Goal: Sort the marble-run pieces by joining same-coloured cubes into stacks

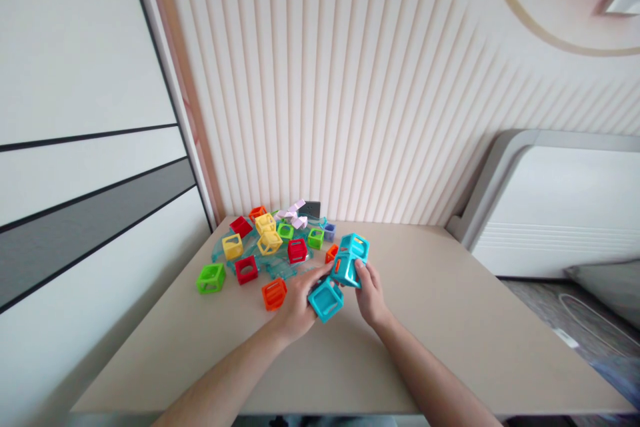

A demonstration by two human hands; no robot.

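Note:
Both my hands hold a chain of teal hollow cubes (pixel 345 265) above the beige table (pixel 450 320). My left hand (pixel 297 307) is closed around the lowest teal cube (pixel 326 299). My right hand (pixel 371 295) grips the upper cubes, fingers wrapped on their right side. Just behind my hands lies a scatter of hollow cubes: an orange one (pixel 274 293), a red one (pixel 247 269), a green one (pixel 211 278) and yellow ones (pixel 269 242).
A clear teal sheet (pixel 280 268) lies under the cube pile near the ribbed wall. White folded pieces (pixel 295 213) and a dark block (pixel 311 209) sit at the back. A white cabinet (pixel 555 207) stands to the right, panelled wall to the left.

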